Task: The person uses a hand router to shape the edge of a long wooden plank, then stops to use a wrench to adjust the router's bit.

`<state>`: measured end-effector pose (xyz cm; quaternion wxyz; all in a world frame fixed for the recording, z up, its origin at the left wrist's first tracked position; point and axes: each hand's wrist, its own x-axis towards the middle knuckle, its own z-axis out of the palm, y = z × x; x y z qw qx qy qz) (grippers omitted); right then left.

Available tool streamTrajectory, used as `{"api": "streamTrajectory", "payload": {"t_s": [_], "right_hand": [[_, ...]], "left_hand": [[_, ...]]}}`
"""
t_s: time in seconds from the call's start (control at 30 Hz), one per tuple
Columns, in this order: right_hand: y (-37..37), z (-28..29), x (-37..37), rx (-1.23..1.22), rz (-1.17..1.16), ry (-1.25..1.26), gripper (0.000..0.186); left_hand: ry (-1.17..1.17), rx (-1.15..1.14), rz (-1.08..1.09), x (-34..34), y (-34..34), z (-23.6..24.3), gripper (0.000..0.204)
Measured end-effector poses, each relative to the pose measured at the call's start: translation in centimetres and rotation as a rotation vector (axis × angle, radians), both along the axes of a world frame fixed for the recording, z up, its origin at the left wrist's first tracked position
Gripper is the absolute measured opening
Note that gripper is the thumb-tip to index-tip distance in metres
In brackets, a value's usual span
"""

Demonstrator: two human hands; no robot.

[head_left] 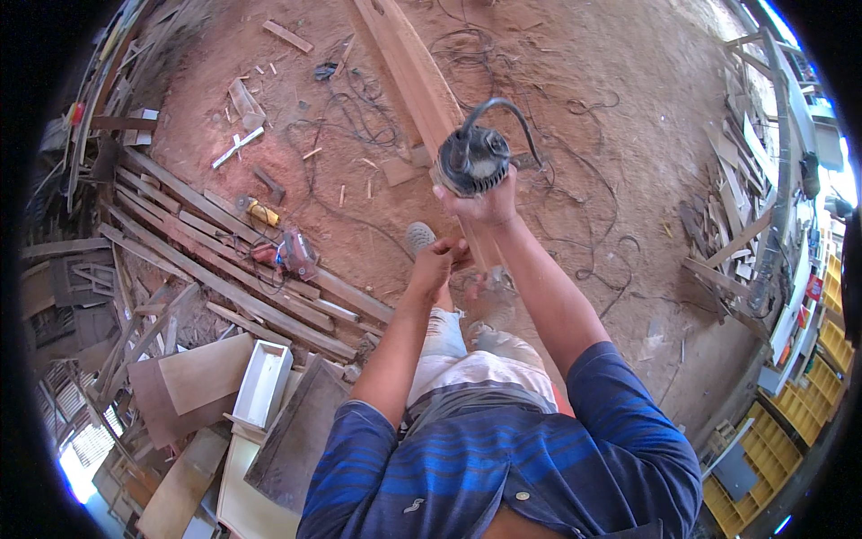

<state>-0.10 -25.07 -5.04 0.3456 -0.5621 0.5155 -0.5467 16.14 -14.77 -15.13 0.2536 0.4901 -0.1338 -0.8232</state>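
A long reddish-brown wooden plank [409, 72] runs from the top of the view down toward my legs. Over its near part, my right hand [492, 208] grips a corded power tool [476, 162] with a round, black, vented motor housing. A thick black cable loops out of the tool's top. The tool's lower end is hidden beneath the housing and my hand. My left hand [436, 266] is closed, its fingers curled beside the plank's left edge, just below the tool. Whatever those fingers pinch is too small to make out.
Stacked timber strips [224, 247] lie on the left, with a red power tool [294, 255] and a yellow one [262, 213] on or beside them. Dark cables [359, 126] snake over the dirt floor. A white box [265, 384] sits lower left; scrap wood [732, 198] is piled right.
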Motion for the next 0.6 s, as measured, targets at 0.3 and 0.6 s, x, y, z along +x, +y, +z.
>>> {"api": "streamTrajectory", "payload": {"t_s": [0.3,0.6], "right_hand": [[0.0,0.5,0.6,0.141,-0.006,-0.378,0.055],[14.4,-2.3,-2.3,0.463,0.01,-0.248,0.059]], "left_hand": [[-0.019,-0.009,0.021,-0.5,0.1,-0.1,0.015],[0.012,-0.053,0.018,-0.4,0.7,-0.5,0.021]]}}
